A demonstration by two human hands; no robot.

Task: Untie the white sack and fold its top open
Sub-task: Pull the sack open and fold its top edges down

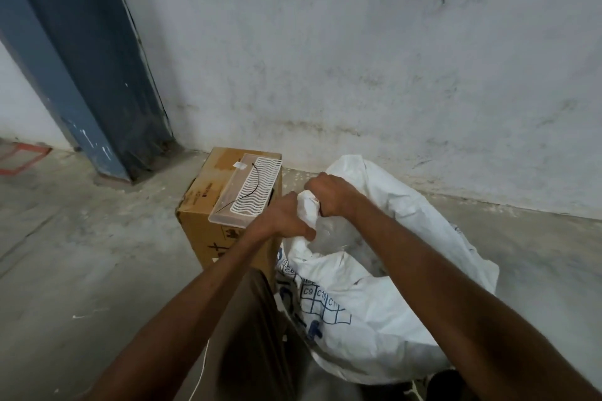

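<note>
Down on the grey concrete floor (pixel 81 254), a large white woven plastic sack with blue printed grid lettering (pixel 374 319) stood slumped near the stained pale wall (pixel 358 58), just beside a brown cardboard box (pixel 208 202). Both of the person's bare hands were closed on the sack's bunched top edge. The left hand (pixel 280 218) gripped the twisted white fabric with curled fingers on the side nearest the box, and the right hand (pixel 329 194), clenched into a fist, held the same gathered roll just above and to its right; the two hands were nearly touching. Below them the mouth of the sack gaped partly open. A clear plastic tray with a white wavy grille (pixel 247 189) lay on top of the box, crossed by a thin black wire. A blue-grey steel column (pixel 88 75) rose at the left.
</note>
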